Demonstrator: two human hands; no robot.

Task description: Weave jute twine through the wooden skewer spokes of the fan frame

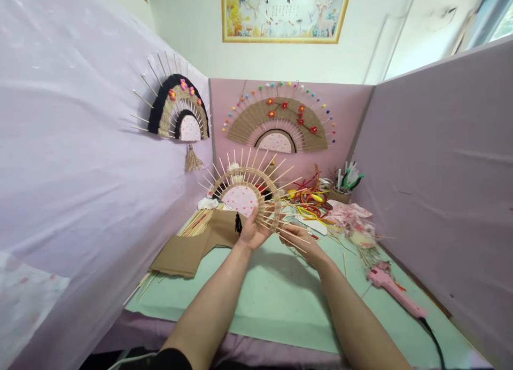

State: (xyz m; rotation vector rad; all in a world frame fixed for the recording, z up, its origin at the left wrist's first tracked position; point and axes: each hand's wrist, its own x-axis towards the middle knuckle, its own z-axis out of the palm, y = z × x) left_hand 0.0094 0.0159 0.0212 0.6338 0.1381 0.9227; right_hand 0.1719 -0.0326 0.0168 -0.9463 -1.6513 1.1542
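Observation:
My left hand (pixel 251 230) grips the lower edge of a half-made woven fan (pixel 244 194), held upright above the green mat (pixel 280 300). The fan has a pink dotted centre, a band of tan rope weaving and bare wooden sticks radiating outward. Just right of it, my right hand (pixel 301 242) sits behind the fan's right-hand sticks with its fingers curled around them; whether it pinches a rope strand I cannot make out.
Cardboard pieces (pixel 188 250) and loose sticks (pixel 196 226) lie at left. A pink glue gun (pixel 395 292) lies at right. Coloured pipe cleaners (pixel 310 196), pink fabric scraps (pixel 352 218) and a tool cup (pixel 341 191) crowd the back. Two finished fans (pixel 280 124) hang on the partitions.

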